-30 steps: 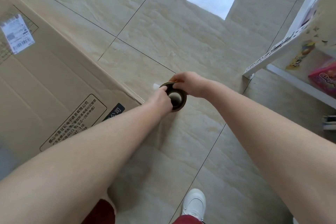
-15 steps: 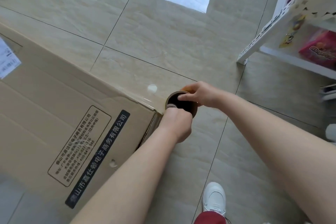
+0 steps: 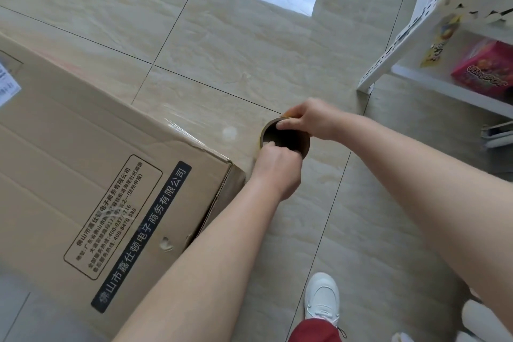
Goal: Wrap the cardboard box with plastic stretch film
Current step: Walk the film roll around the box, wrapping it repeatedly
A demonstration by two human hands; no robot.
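Observation:
A large brown cardboard box (image 3: 91,175) with printed black labels fills the left of the view; its near corner points toward my hands. Just past that corner I hold a stretch film roll (image 3: 286,138), seen end-on with its dark cardboard core open toward me. My left hand (image 3: 277,172) grips the roll's near rim. My right hand (image 3: 311,119) grips its far rim, fingers hooked into the core. A sheet of clear film (image 3: 194,126) stretches from the roll to the box's far top edge, showing as faint glossy streaks.
Glossy beige floor tiles (image 3: 236,44) lie all around. A white shelf unit (image 3: 410,44) stands at the right with a pink box (image 3: 483,69) on its low shelf. My white shoe (image 3: 322,297) is on the floor below my arms.
My hands have carried the roll around the box's corner toward me, drawing film along the far side. The view has shifted so the box's corner and printed side show more.

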